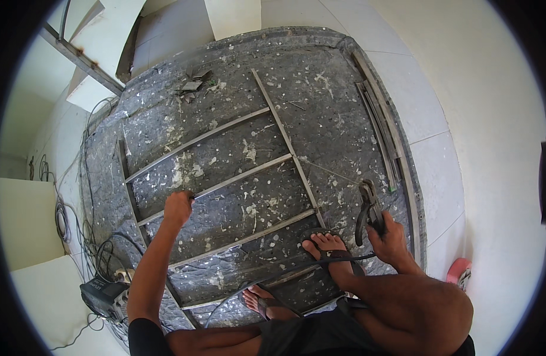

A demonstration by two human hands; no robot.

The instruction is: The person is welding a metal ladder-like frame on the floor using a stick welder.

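A ladder-shaped frame of thin metal bars lies on the floor covering, with a long side rail [280, 123] on the right and several crossbars between the rails. My left hand [179, 207] is closed around a middle crossbar [237, 177], towards its left end. In my right hand [391, 240] is a black welding electrode holder [369, 207], gripped by its handle. A thin welding rod [329, 170] sticks out of its jaws to the left. The rod's far end reaches close to the joint of that crossbar and the right rail; whether it touches, I cannot tell.
Under everything spreads a dark, paint-spattered sheet [225, 142]. Loose metal bars [384, 133] lie along its right edge; small metal offcuts [193, 85] lie at the far side. A black welding machine [104, 296] and tangled cables [62, 222] are on the left. A cable [285, 273] crosses near my sandalled feet.
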